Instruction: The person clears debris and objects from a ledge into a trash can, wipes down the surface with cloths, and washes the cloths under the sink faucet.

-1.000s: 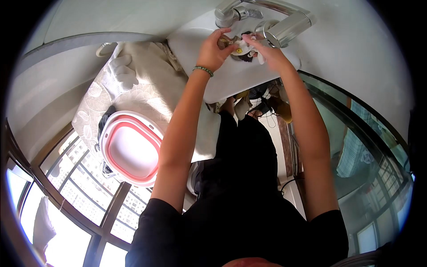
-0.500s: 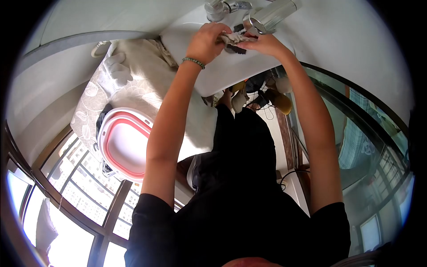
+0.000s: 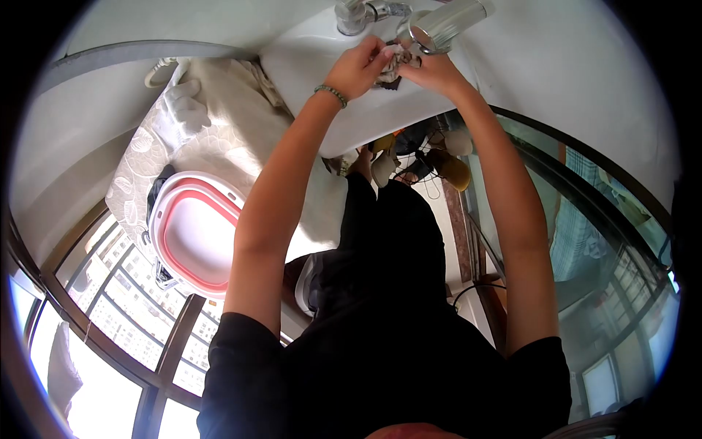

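Note:
A small crumpled piece of whitish-grey cloth [image 3: 399, 60] is bunched between my two hands over the white sink [image 3: 355, 123]. My left hand [image 3: 359, 68], with a beaded bracelet at its wrist, grips the cloth from the left. On the other side, the fingers of my right hand [image 3: 437, 73] are closed on it, partly hidden by the cloth. Something dark [image 3: 392, 85] shows just under the cloth; what it is I cannot make out. Close above my right hand is a chrome faucet spout [image 3: 442, 33].
A metal tap [image 3: 352, 16] stands at the sink's back. To the left, a pink and white basin [image 3: 162, 241] rests on a patterned cloth cover [image 3: 131, 164], with white fabric [image 3: 181, 113] behind it. Shoes [image 3: 447, 170] lie beneath the sink. Glass panels [image 3: 585, 285] run along the right.
My hands have come closer together, the left moving right. The cloth, stretched between them before, is now bunched into a more compact wad. The view has shifted slightly.

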`<state>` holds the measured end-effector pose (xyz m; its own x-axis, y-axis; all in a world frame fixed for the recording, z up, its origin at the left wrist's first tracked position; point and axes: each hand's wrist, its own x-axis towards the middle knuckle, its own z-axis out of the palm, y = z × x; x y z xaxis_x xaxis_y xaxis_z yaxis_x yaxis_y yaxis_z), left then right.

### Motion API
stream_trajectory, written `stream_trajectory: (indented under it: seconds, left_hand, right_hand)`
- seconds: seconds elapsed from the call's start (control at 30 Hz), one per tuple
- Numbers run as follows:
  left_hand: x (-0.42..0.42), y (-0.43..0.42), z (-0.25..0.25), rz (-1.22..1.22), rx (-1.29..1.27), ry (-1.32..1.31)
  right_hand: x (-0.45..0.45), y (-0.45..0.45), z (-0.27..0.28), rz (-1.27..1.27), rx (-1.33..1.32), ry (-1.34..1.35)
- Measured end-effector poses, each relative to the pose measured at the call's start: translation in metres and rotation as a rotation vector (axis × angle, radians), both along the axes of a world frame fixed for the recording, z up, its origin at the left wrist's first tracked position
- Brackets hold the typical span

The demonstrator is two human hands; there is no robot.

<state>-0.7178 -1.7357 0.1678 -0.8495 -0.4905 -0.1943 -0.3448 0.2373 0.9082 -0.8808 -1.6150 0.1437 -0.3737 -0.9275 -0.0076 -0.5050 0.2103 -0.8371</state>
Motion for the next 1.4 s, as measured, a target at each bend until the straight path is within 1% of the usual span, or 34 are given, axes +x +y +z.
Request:
stream_trajectory:
  seconds: [0.07,0.17,0.2,0.27,0.3,0.37,0.4,0.47,0.5,0.57,0.6,0.7,0.77,0.8,0.87,0.9,0.97,1.03,1.07,1.1,1.17,1.23,1.27,1.37,1.4]
  left_hand:
    - [-0.006,0.002,0.009,0.039,-0.010,0.089]
    - [-0.008,-0.008,-0.006,0.010,0.055,0.144]
    - [-0.008,-0.010,-0.001,-0.009,0.069,0.086]
    - [-0.009,-0.019,0.009,-0.049,0.097,-0.029]
    - [-0.009,-0.020,0.019,-0.109,0.042,-0.062]
    - [-0.005,-0.019,0.038,-0.230,-0.068,-0.128]
    - [-0.004,-0.020,0.038,-0.223,-0.091,-0.131]
    - [-0.001,-0.023,0.032,-0.209,-0.139,-0.134]
    - [0.001,-0.025,0.029,-0.197,-0.204,-0.217]
    - [0.007,-0.028,0.017,-0.173,-0.331,-0.386]
    - [0.010,-0.029,0.011,-0.176,-0.349,-0.448]
    - [0.021,-0.031,-0.010,-0.179,-0.431,-0.602]
    - [0.028,-0.031,-0.028,-0.175,-0.519,-0.659]
    - [0.028,-0.032,-0.032,-0.199,-0.463,-0.629]
    - [0.030,-0.033,-0.039,-0.247,-0.349,-0.570]
    - [0.027,-0.031,-0.029,-0.248,-0.235,-0.540]
    - [0.015,-0.024,0.008,-0.250,-0.010,-0.477]
    - [0.008,-0.020,0.013,-0.286,0.011,-0.309]
    - [0.005,-0.020,0.014,-0.302,0.017,-0.222]
    - [0.002,-0.019,0.015,-0.294,0.106,-0.166]
    - [-0.002,-0.020,0.016,-0.276,0.283,-0.054]
    - [0.001,-0.025,0.008,-0.179,0.068,-0.041]
    - [0.003,-0.029,0.004,-0.130,-0.039,-0.033]
    - [0.005,-0.043,-0.003,-0.161,0.085,-0.317]
    - [0.007,-0.043,-0.004,-0.099,0.161,-0.333]
  right_hand:
    - [0.009,-0.001,0.023,0.024,-0.074,0.070]
    - [0.008,-0.006,0.033,0.028,-0.091,0.037]
    - [0.007,-0.006,0.032,0.025,-0.093,0.015]
    - [0.001,-0.006,0.029,0.013,0.041,0.079]
    - [-0.003,-0.006,0.025,0.007,0.107,0.112]
    - [-0.007,-0.006,0.009,-0.015,0.055,0.253]
    - [-0.008,-0.008,-0.002,-0.027,0.029,0.324]
    - [-0.012,-0.016,-0.031,-0.150,0.082,0.129]
    - [-0.014,-0.018,-0.039,-0.212,0.108,0.032]
    - [-0.002,-0.022,-0.007,-0.444,-0.022,-0.560]
    - [0.003,-0.023,0.005,-0.553,-0.089,-0.858]
    - [-0.004,-0.017,-0.006,-0.361,-0.130,-0.218]
    - [-0.021,-0.014,-0.019,-0.242,-0.063,0.080]
    - [-0.024,-0.015,-0.015,-0.179,-0.027,0.228]
    - [-0.025,-0.013,-0.006,-0.086,0.211,0.167]
    - [-0.022,-0.011,0.001,-0.039,0.330,0.134]
    - [-0.011,-0.002,-0.008,0.128,0.172,0.390]
    - [0.002,0.006,-0.035,0.216,0.054,0.468]
    - [0.005,0.006,-0.059,0.219,0.016,0.423]
    - [0.010,0.002,-0.061,0.223,-0.022,0.376]
    - [0.019,0.003,-0.061,-0.076,0.113,-0.052]
    - [0.020,-0.001,-0.047,-0.347,0.199,-0.460]
    - [0.013,-0.001,-0.042,-0.481,0.270,-0.786]
    - [0.009,-0.006,-0.012,-0.563,0.089,-1.147]
    - [0.006,-0.005,-0.012,-0.558,0.086,-1.150]
